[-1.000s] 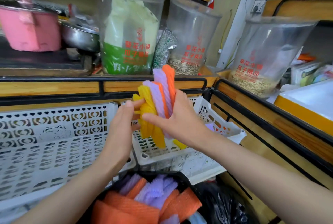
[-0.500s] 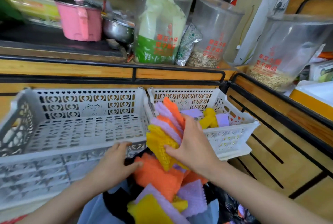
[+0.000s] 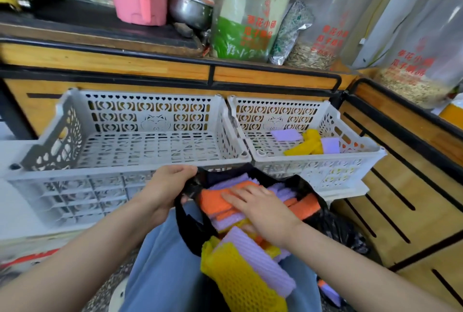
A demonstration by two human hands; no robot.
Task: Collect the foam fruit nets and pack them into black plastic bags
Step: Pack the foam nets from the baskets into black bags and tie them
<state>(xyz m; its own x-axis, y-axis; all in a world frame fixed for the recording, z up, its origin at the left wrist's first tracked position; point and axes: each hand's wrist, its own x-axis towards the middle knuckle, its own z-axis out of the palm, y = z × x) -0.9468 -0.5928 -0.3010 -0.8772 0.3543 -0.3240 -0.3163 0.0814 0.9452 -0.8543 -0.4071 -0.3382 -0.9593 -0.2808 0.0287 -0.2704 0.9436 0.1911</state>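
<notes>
The left hand (image 3: 167, 186) curls its fingers (image 3: 185, 170) round the black bag (image 3: 190, 231) rim while the right hand (image 3: 268, 214), held straight, presses flat on the foam nets (image 3: 215, 201) packed inside, a few more lying in the right-hand crate (image 3: 315, 165).

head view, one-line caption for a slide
Right hand presses foam nets into a black bag whose rim the left hand grips.

Open room above left basket (image 3: 100, 170)
</notes>
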